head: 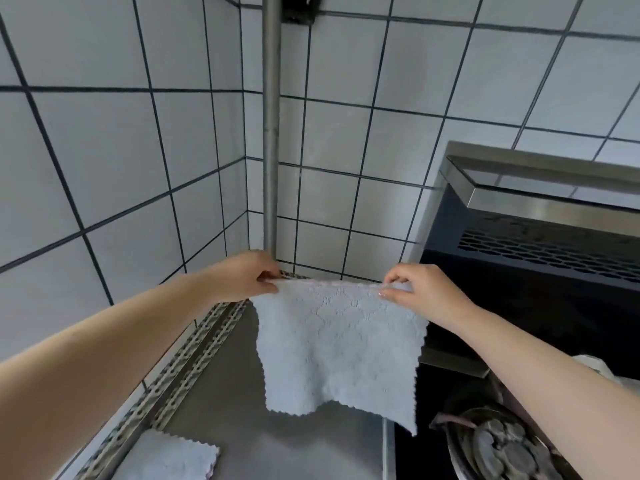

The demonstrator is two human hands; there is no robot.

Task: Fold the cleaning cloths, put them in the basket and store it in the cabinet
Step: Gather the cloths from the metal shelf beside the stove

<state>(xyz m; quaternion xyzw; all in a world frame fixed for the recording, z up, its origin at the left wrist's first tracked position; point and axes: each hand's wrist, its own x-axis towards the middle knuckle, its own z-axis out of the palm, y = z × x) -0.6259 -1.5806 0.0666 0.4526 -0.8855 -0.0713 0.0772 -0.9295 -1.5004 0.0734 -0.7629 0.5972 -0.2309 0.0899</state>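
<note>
The tiled wall [104, 150] fills the far part of the view, white tiles with dark joints, and it makes a corner in the middle. A grey pipe [271, 133] stands upright in that corner, and a dark bracket [299, 8] sits at its top. On the right there is a black appliance [519, 289] with a metal rim [554, 188] on top and a honeycomb grille [540, 251] on its side. Below the hands lies the steel counter [242, 393], with a perforated metal strip [180, 362] along its left edge.

Both arms come in from the near side. They hold one cloth [341, 348] up above the counter, in the middle of the view. This cloth is pale blue-white with a wavy pattern and zigzag edges; it hangs down freely and its lower edge looks to be in the air. The left hand [242, 275] pinches the top left corner of it: the grip is pressed together on the fabric. The right hand [426, 285] pinches the top right corner, its fingers curled over the edge. The top edge is stretched between the two hands.

A second cloth [169, 459] of the same kind lies flat on the counter at the near left, just beside the strip. At the near right a dark round pan [502, 445] with something grey in it is partly visible; I cannot tell what it is.
</note>
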